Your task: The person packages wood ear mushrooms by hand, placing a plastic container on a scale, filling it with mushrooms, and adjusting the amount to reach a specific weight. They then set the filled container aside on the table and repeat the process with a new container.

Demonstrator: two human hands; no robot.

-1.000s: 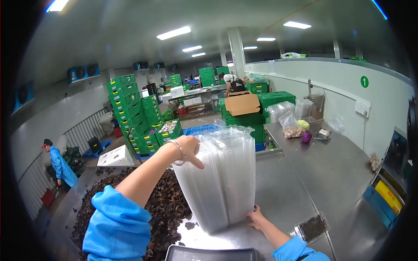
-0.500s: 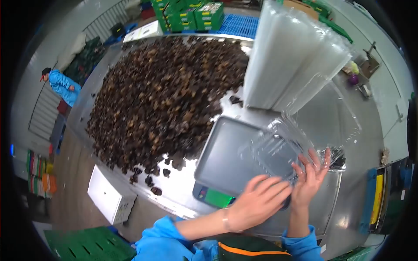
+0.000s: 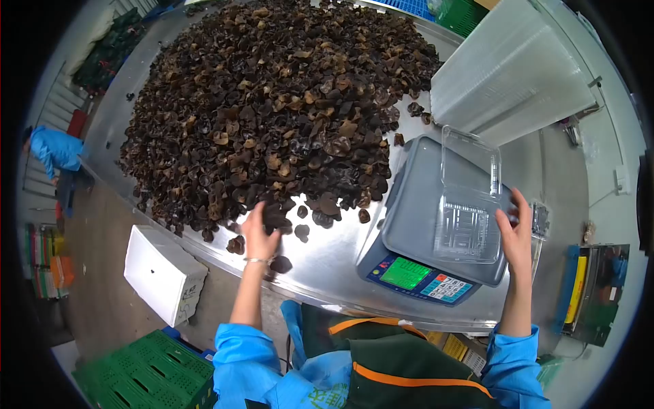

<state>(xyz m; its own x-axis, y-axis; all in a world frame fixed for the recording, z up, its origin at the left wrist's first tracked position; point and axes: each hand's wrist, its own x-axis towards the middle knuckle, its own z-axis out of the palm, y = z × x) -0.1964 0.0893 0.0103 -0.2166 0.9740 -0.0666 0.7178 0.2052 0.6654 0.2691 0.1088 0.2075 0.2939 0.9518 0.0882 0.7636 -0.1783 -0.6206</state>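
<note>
A wide heap of dark brown wood ear mushrooms covers much of the metal table. My left hand is at the heap's near edge, thumb and fingers apart, beside several loose dark pieces; I cannot make out a firm grip on any. On the grey platform of a digital scale lies an opened clear plastic clamshell box, its lid folded back away from me. My right hand is at the box's right side, fingers spread. The scale's green display is lit.
Tall stacks of clear plastic boxes stand behind the scale. A white foam box and a green crate are below the table's left front edge. A person in blue is at far left.
The clear box, held over the scale before, now lies opened on its platform. My left hand has moved left to the mushrooms, and my right hand has come off the box's lid.
</note>
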